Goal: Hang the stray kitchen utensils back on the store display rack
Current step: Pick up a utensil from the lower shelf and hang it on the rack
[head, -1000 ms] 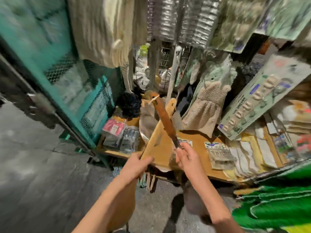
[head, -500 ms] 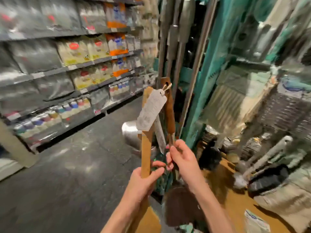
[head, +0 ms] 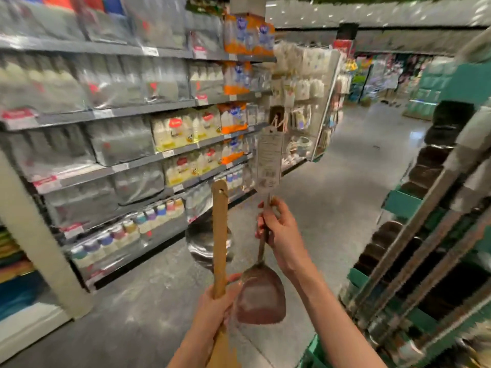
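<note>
Utensils, two of them, are being held upright over the aisle floor, not yet on any rack. The left hand (head: 216, 305) is gripping a wooden spatula (head: 220, 235) around the lower part of its handle; the handle is pointing up, with a hole near its top end, and the blade is dropping out of view at the bottom edge. Just beside it, the right hand (head: 281, 232) is pinching the thin shaft of a turner (head: 261, 298), whose dark, reddish blade is hanging down beside the left hand. A paper tag (head: 269, 160) is standing above the right hand, along the turner's handle. Behind the spatula something shiny and metallic (head: 202, 245) is showing, too blurred to name.

The floor (head: 332, 208) is grey, polished and speckled. At the right, a teal rack (head: 403, 205) is carrying long metal-handled goods, blurred. At the left, grey shelves (head: 148, 107) are holding packaged goods in several tiers. Farther off, a pegboard display (head: 305, 83) is closing the shelf row, and the aisle is opening onto more stalls beyond.
</note>
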